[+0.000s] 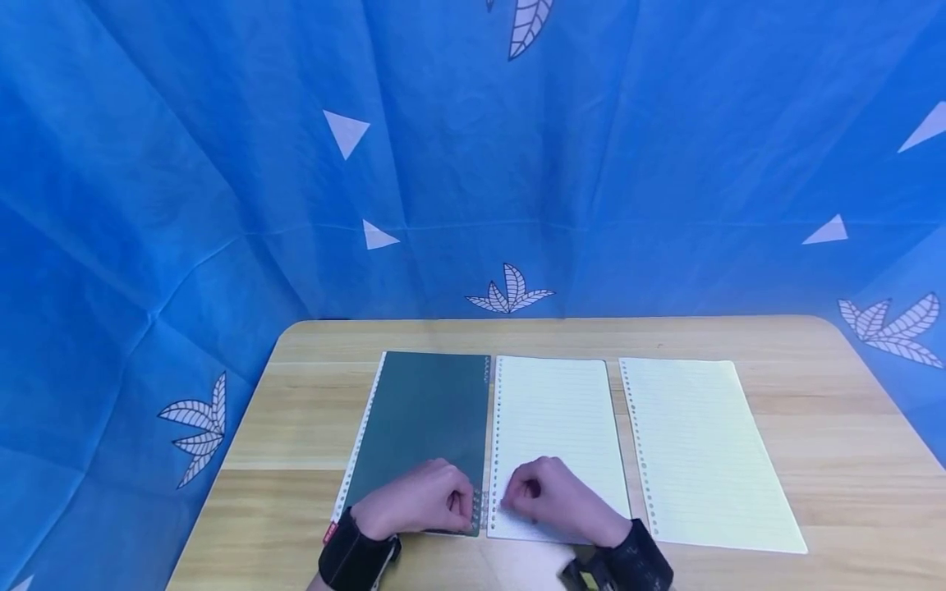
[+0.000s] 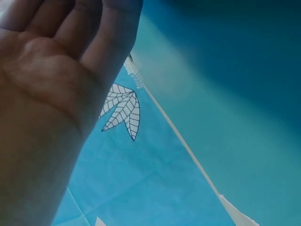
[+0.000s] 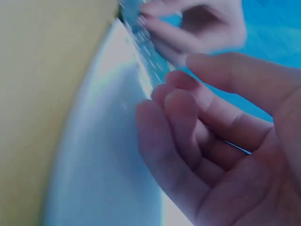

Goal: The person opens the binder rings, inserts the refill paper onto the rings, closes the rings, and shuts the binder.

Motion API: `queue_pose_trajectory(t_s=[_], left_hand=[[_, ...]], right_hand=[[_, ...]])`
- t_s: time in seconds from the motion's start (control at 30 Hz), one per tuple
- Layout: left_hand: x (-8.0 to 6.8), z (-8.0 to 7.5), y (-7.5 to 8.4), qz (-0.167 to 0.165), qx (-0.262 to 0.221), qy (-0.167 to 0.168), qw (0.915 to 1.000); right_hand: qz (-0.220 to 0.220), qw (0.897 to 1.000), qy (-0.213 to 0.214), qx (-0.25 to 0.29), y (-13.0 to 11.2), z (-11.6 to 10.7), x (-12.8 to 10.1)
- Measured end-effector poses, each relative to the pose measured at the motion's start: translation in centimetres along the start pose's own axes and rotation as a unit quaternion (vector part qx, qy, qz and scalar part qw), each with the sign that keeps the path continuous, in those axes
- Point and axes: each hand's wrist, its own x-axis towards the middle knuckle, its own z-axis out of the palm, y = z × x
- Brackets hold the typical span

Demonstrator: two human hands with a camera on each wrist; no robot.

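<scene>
Green-covered binder (image 1: 421, 435) lies open mid-table; left hand (image 1: 417, 502) and right hand (image 1: 554, 497), fingers curled, pinch its ring spine (image 1: 482, 509) at the near end. Advisable: pull both sides evenly.

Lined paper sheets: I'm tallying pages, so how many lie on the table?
2: one lined sheet in the open binder under the right hand, one loose sheet to its right. More may lie stacked beneath.
</scene>
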Motion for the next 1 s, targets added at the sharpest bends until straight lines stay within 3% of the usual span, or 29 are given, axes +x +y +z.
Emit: queue_pose_trajectory(t_s=[0.13, 0.23, 0.4, 0.5, 0.63, 0.87, 1.0], left_hand=[[0.0, -0.2, -0.4, 0.002, -0.016, 0.030, 0.9994], [0.2, -0.4, -0.5, -0.006, -0.021, 0.060, 0.9979], [0.5, -0.4, -0.5, -0.022, 0.012, 0.117, 0.9929], [0.5, -0.2, -0.4, -0.031, 0.039, 0.125, 0.9909], [0.6, 0.0, -0.3, -0.042, 0.056, 0.098, 0.9927], [0.5, 0.3, -0.2, -0.044, 0.065, 0.069, 0.9945], [0.6, 0.4, -0.2, -0.041, 0.068, 0.056, 0.9952]], right_hand=[[0.020, 0.998, 0.057, -0.006, 0.8, -2.8, -0.6], [0.051, 0.991, 0.118, -0.031, 1.7, -5.3, -1.4], [0.110, 0.961, 0.241, -0.078, 3.3, -9.6, -4.1], [0.151, 0.940, 0.289, -0.101, 4.1, -11.9, -6.0], [0.221, 0.914, 0.316, -0.128, 5.3, -14.4, -8.5], [0.394, 0.851, 0.331, -0.109, 7.1, -16.9, -11.5], [0.450, 0.833, 0.310, -0.088, 8.0, -17.8, -12.9]])
